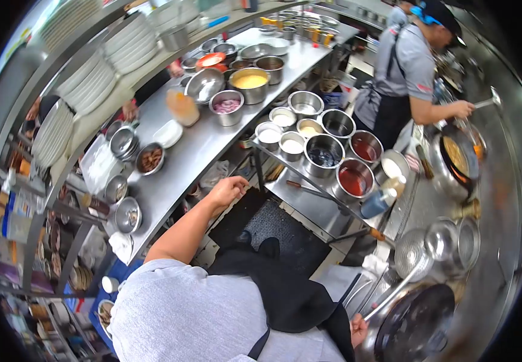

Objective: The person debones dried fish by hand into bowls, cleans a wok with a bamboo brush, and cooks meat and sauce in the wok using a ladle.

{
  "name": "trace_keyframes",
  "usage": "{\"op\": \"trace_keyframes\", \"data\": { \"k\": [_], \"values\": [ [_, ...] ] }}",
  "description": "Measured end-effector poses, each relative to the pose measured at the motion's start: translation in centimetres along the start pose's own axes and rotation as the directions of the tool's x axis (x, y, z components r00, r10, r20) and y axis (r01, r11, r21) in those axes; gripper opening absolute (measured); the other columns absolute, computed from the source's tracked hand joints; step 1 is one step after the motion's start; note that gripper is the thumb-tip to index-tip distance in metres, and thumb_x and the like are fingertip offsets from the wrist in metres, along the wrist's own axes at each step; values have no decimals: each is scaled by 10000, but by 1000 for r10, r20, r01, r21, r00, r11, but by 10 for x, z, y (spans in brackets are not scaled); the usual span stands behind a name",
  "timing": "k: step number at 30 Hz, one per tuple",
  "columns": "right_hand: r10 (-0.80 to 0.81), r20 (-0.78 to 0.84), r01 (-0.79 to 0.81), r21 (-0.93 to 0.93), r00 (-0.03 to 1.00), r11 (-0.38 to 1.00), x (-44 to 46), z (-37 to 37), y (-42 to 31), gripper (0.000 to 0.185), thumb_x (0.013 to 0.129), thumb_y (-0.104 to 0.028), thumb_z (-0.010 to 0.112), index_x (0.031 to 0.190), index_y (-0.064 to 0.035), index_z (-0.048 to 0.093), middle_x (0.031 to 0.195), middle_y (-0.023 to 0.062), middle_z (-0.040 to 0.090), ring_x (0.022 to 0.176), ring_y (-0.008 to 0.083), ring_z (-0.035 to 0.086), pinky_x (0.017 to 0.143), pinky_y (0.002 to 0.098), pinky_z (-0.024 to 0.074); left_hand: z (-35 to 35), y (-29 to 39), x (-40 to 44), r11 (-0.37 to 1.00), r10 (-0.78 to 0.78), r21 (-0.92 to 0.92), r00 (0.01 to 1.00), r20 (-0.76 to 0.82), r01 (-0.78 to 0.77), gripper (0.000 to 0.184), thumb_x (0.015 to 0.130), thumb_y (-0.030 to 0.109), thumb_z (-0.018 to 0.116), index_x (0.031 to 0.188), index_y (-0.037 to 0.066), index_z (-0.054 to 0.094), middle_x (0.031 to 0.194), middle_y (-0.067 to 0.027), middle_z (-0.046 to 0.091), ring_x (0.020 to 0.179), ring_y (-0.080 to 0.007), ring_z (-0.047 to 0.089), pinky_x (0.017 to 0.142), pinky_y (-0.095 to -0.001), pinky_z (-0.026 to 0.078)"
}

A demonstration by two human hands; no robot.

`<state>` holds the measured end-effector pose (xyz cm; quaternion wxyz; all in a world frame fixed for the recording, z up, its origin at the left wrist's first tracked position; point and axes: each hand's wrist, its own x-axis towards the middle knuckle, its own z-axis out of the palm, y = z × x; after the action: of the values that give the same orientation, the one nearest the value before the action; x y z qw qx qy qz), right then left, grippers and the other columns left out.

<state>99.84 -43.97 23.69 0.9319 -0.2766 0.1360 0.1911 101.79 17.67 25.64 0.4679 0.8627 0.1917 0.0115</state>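
My left hand hangs in the air over the aisle, its fingers loosely curled with nothing visible in them. At the lower right, my right hand is closed around the end of a long-handled metal ladle. The ladle's handle slants up and away over a large dark wok, towards a perforated strainer and round metal bowls on the stove. The strainer's wooden handle points left. Part of my right hand is hidden by my black apron.
Several metal pots of sauces and powders stand on a rack ahead. A steel counter on the left carries bowls, a pot of yellow liquid and sliced onions. Plates fill the shelf above. A co-worker holds a ladle at another wok.
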Motion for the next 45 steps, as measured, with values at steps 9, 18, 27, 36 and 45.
{"op": "trace_keyframes", "data": {
  "k": [9,18,27,36,45],
  "values": [
    [475,136,-392,-397,869,830,92,72,83,781,850,-108,630,1505,-161,207,633,70,454,439,103,381,398,224,359,-156,-112,-10,995,-50,-104,867,-495,-2,259,851,34,506,1040,31,683,861,-88,682,739,-169,654,689,-320,530],
    [581,5,-494,-521,814,696,93,183,200,785,797,-54,646,1475,-93,253,597,50,472,493,135,475,466,259,389,-379,-178,166,839,360,542,697,-620,50,375,815,-7,501,1130,106,671,1124,-141,662,1074,-343,607,916,-421,492],
    [543,-107,-512,-522,833,682,68,206,240,806,752,-64,677,1461,-90,294,603,43,456,493,118,431,461,226,331,-428,-209,245,560,83,811,963,-258,169,455,859,1,522,1286,159,537,1339,-66,558,1270,-306,498,985,-544,435],
    [458,-93,-454,-406,884,794,55,208,229,727,810,-116,652,1451,-204,321,589,22,388,367,111,370,351,261,340,-392,-132,214,738,302,669,928,-216,-85,333,808,4,604,1136,24,547,1047,-213,669,993,-380,646,826,-446,505],
    [93,-127,-125,-269,987,955,-29,149,161,770,860,-110,628,1512,-211,230,629,40,422,351,118,392,362,287,331,-268,144,152,685,668,534,720,-188,-496,346,870,135,692,1202,54,639,1137,-145,688,1023,-220,662,917,-339,494]
  ]
}}
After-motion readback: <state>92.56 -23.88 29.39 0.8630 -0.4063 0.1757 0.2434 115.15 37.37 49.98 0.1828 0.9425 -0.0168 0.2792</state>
